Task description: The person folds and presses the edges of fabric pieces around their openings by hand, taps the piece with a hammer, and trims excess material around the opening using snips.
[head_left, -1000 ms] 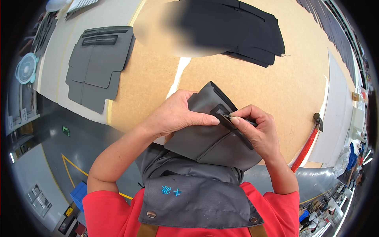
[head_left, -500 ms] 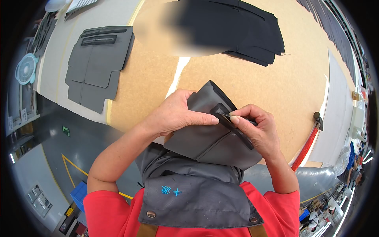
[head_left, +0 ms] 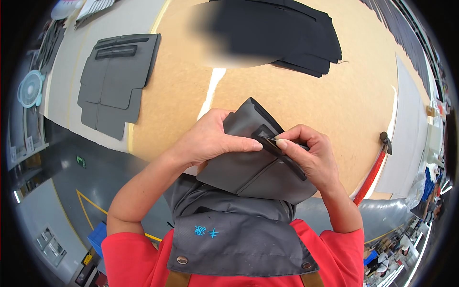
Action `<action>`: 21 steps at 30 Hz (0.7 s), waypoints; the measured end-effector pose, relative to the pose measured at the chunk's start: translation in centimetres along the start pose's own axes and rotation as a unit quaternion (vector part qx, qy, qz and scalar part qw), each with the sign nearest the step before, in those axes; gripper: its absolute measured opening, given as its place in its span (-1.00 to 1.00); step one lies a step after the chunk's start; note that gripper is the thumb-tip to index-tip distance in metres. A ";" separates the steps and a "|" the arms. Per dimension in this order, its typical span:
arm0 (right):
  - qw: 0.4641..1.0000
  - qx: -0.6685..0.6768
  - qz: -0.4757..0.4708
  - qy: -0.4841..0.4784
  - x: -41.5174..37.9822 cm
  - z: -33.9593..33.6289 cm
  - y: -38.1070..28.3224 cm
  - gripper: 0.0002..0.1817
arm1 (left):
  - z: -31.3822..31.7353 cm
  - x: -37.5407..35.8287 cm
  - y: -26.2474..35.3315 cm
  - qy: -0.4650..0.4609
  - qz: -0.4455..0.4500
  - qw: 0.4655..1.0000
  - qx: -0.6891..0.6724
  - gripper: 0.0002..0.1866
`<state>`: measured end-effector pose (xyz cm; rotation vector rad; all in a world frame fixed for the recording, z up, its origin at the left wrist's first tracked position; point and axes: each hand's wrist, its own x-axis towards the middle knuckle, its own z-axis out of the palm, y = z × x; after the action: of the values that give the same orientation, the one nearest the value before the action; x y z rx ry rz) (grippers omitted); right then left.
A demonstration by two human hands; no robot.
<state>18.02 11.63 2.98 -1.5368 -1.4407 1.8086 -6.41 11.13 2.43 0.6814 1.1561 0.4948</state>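
Observation:
A grey leather-like panel (head_left: 229, 171) is tilted up against my apron at the table's near edge. My left hand (head_left: 205, 139) grips its upper left side, thumb laid across the front and fingers hidden behind. Along the panel's face runs a black-edged slot (head_left: 261, 132), with the left thumb tip right beside it. At this slot my right hand (head_left: 313, 155) pinches with thumb and forefinger; a thin, shiny sliver shows at the fingertips, and I cannot tell what it is.
A stack of similar grey panels (head_left: 114, 76) lies at the left of the table (head_left: 172, 95). Black pieces (head_left: 282, 36) are piled at the back, partly blurred. A hammer (head_left: 370, 179) with a red handle rests near the right edge. Farther left stands a blue fan (head_left: 30, 89).
The view has shifted slightly. Both hands keep the same hold on the panel, and the right fingertips stay at the black-edged slot.

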 end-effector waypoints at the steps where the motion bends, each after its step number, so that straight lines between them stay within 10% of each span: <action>1: 1.000 0.002 0.000 0.000 0.0 0.0 0.0 -0.80 | 0.0 0.0 0.0 0.001 0.000 1.000 -0.001 -0.56; 21: 0.997 0.040 -0.019 0.068 -3.0 -0.8 0.2 -0.82 | 1.1 -0.5 -1.7 0.023 0.038 0.989 -0.138 -0.57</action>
<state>19.80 9.54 4.48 -1.5514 -1.3100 1.6831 -5.55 9.38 1.78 0.4773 1.0829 0.7234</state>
